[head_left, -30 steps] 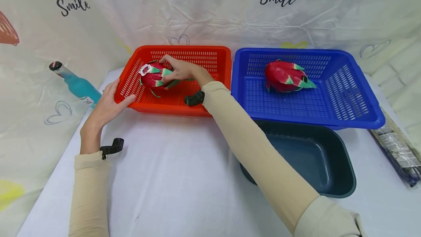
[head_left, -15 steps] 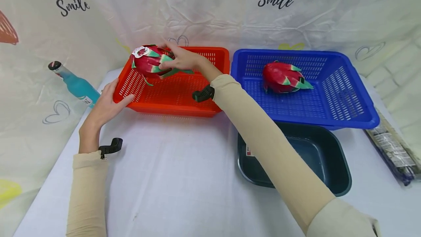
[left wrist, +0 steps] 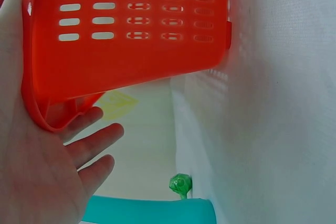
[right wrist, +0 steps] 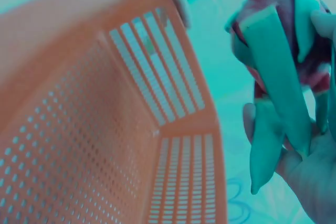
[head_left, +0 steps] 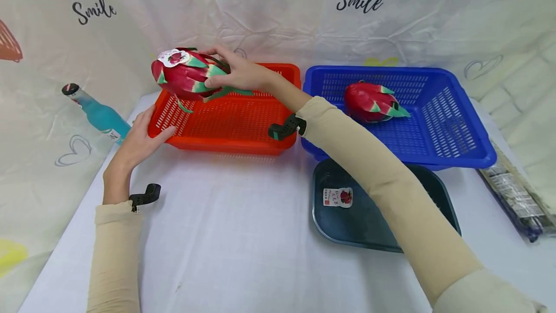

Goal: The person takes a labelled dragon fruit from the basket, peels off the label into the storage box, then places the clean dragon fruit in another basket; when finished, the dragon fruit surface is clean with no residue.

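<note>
Dragon fruit (head_left: 184, 78) is up above the red basket (head_left: 226, 145) now, not down inside like a second ago, and the right hand (head_left: 239, 72) has come up with it. Those fingers and thumb are clamped on its leafy end, with the blunt end poking out left past the fingertips. So the lifting bit looks done to me, grip seems decent. Left hand (head_left: 140, 136) hasn't budged: fingers straight and spread apart, touching the red basket's corner, probably steadying it. Bottle (head_left: 103, 115) is just left of those fingers. Second dragon fruit (head_left: 368, 102) is in the blue basket (head_left: 391, 160), well right of the right hand's fingertips.
</note>
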The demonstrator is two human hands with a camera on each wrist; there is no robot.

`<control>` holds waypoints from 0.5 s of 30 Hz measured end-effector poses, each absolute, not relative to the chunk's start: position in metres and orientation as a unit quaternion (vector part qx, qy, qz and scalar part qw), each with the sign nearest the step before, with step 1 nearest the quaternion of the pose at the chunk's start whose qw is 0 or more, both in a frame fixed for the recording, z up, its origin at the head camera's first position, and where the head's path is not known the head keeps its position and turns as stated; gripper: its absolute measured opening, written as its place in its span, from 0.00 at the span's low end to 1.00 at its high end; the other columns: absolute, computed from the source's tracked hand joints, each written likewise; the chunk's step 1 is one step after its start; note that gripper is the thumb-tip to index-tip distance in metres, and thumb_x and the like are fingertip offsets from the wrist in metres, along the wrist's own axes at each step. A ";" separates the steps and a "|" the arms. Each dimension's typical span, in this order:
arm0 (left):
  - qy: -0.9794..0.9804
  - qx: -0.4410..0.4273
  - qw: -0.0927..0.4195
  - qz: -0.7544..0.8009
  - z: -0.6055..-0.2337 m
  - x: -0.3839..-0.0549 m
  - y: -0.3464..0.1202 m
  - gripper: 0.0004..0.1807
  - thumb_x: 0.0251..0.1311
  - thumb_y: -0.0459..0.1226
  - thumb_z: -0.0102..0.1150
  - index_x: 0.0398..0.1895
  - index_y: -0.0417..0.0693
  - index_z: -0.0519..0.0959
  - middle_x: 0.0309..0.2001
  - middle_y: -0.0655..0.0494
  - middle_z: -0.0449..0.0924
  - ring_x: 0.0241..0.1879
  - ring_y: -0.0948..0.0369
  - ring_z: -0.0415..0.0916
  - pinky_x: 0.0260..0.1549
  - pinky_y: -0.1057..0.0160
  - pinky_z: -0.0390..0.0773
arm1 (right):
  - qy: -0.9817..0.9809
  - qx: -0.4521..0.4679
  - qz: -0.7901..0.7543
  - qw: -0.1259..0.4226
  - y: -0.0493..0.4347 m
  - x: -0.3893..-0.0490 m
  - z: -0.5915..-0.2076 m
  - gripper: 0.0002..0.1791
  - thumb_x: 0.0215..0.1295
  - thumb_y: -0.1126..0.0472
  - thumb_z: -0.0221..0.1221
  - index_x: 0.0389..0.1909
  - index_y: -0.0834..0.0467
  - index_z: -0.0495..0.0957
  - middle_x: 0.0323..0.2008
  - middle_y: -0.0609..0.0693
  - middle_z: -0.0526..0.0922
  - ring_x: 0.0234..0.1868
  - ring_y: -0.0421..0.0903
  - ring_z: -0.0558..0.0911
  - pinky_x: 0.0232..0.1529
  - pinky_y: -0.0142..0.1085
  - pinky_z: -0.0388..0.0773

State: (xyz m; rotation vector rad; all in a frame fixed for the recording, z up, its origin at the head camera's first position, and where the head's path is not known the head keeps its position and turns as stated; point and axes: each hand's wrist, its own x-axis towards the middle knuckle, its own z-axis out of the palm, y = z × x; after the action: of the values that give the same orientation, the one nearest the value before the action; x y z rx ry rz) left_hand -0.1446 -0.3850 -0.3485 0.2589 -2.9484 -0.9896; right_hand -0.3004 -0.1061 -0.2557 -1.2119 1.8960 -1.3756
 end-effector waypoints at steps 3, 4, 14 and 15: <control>-0.945 0.081 0.008 -0.316 -0.349 -0.144 -0.385 0.54 0.58 0.64 0.54 0.78 0.63 0.34 0.77 0.44 0.44 0.71 0.41 0.51 0.52 0.34 0.75 | 0.690 -0.444 -0.517 0.243 -0.095 -0.283 -0.246 0.38 0.62 0.60 0.62 0.71 0.50 0.54 0.65 0.52 0.65 0.60 0.46 0.70 0.55 0.36 0.78; -0.945 0.081 0.007 -0.316 -0.349 -0.144 -0.385 0.54 0.58 0.64 0.54 0.78 0.62 0.34 0.77 0.43 0.44 0.71 0.40 0.51 0.52 0.34 0.75 | 0.684 -0.444 -0.523 0.246 -0.092 -0.277 -0.244 0.38 0.62 0.61 0.61 0.71 0.51 0.54 0.65 0.52 0.64 0.61 0.46 0.70 0.55 0.37 0.79; -0.945 0.069 0.011 -0.319 -0.348 -0.145 -0.387 0.51 0.61 0.61 0.53 0.78 0.61 0.37 0.75 0.41 0.46 0.70 0.40 0.52 0.50 0.33 0.75 | 0.694 -0.468 -0.499 0.223 -0.056 -0.235 -0.255 0.37 0.61 0.58 0.63 0.69 0.50 0.56 0.64 0.50 0.64 0.61 0.45 0.70 0.52 0.37 0.82; -0.945 0.067 0.013 -0.318 -0.348 -0.145 -0.387 0.51 0.61 0.61 0.54 0.78 0.61 0.37 0.75 0.41 0.46 0.70 0.40 0.52 0.50 0.34 0.75 | 0.694 -0.472 -0.494 0.227 -0.052 -0.230 -0.257 0.37 0.61 0.58 0.64 0.68 0.50 0.56 0.64 0.50 0.65 0.61 0.45 0.70 0.52 0.37 0.82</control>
State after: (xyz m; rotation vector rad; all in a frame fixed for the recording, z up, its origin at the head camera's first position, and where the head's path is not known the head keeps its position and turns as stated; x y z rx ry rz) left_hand -0.1448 -0.3871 -0.3479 0.2092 -2.9467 -0.9924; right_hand -0.2302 -0.0521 -0.2571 -1.3010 1.9117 -1.3611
